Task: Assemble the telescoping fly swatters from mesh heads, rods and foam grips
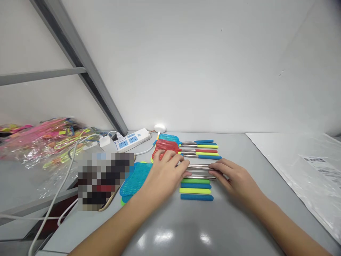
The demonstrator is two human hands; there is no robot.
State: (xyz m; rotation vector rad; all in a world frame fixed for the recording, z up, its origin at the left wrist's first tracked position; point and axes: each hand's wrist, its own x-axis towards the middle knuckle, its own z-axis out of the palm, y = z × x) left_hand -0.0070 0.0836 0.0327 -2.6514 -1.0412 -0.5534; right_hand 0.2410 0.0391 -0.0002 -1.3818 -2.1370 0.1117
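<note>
With left fingers (170,156) and right fingers (223,169) curled nearly closed, held metal rods (199,166) by opposite ends over the worktop (221,224). Had four coloured grips (195,191) lying just nearer.

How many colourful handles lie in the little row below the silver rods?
4: a green handle nearest the silver rods, then a blue handle, a yellow handle and a second blue handle. The left hand may hide more.

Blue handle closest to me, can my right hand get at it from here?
Probably yes: the blue handle lies uncovered on the table, with nothing visible between it and the right hand. That hand touches the metal rods, so it may need to leave those first.
</note>
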